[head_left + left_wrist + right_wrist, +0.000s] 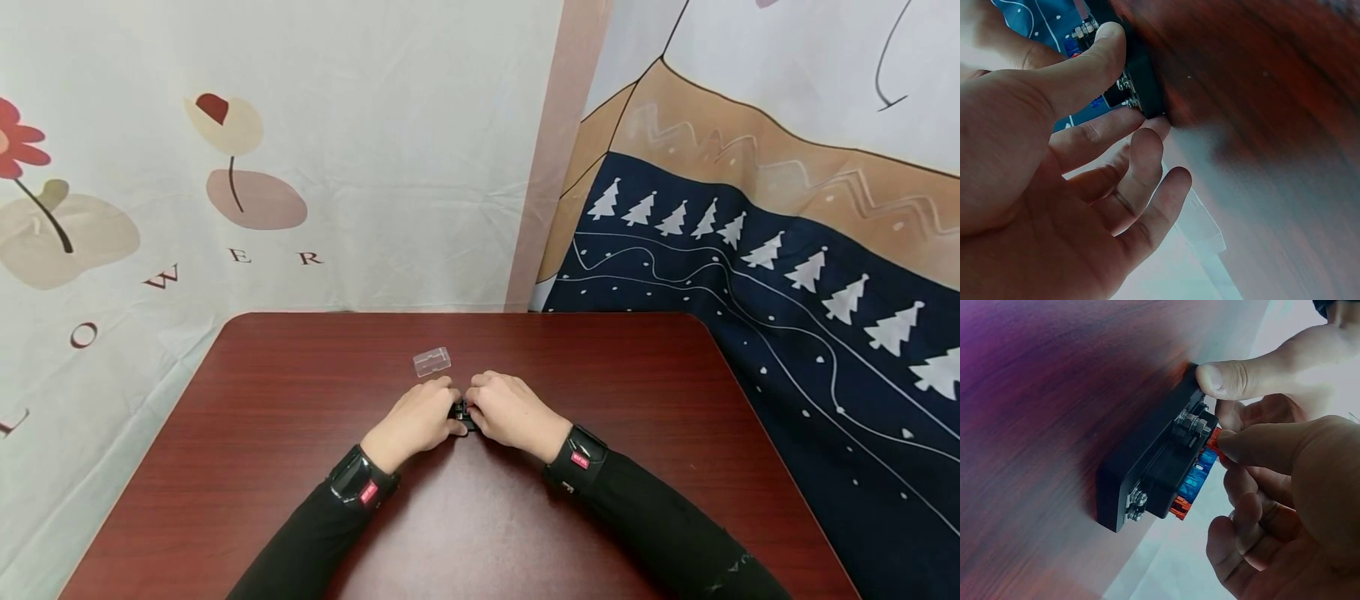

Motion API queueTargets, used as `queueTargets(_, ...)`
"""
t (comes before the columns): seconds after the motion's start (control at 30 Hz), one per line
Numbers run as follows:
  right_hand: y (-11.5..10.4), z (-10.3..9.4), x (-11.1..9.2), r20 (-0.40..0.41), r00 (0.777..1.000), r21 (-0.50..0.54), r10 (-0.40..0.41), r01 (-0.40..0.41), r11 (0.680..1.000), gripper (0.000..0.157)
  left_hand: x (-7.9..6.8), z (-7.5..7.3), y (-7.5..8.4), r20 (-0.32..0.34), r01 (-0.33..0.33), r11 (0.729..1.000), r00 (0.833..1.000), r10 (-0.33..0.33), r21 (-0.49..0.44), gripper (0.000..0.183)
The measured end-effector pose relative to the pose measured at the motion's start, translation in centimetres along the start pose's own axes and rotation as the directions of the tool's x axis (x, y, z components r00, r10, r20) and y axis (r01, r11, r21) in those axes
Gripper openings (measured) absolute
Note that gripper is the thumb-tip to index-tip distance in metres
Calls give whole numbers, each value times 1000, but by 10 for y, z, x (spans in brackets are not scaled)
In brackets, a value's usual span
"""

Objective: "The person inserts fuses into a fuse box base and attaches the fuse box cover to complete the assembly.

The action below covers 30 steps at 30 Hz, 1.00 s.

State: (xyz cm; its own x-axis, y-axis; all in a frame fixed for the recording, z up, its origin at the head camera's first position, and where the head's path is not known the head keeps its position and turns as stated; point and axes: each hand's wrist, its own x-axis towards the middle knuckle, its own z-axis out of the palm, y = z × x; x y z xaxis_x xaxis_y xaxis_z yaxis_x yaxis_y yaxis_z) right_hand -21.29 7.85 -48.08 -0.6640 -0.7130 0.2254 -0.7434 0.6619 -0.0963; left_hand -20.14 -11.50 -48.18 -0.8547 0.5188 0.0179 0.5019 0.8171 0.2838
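Observation:
A small black fuse block (1141, 450) with metal screw terminals at its ends stands on the table, between both hands. Blue blade fuses (1196, 478) fill its middle, and a red-orange fuse (1180, 506) sits at the near end in the right wrist view. My left hand (420, 417) grips the block's other end, thumb on top and fingers at the far side. My right hand (517, 417) pinches another red fuse (1214, 439) at the row's end by the left thumb. The head view shows only a bit of the block between the fingers.
A clear plastic cover (432, 362) lies on the reddish-brown table (600, 375), just beyond the left hand. Behind the table hang a pale printed cloth (412, 167) and a navy one with white trees (675, 275).

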Motion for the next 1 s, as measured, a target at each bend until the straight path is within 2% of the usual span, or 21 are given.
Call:
queueTargets(0.53, -3, -2, -2, -12, 1000, 12, -5, 5, 1000, 9, 1, 1, 1, 15, 11, 1000, 1000, -11, -1, 33)
queueTargets(1.0, -3, -1, -1, -21, 1000, 18, -3, 3, 1000, 13, 0, 2, 1, -9, 3, 1000, 1000, -3, -4, 32)
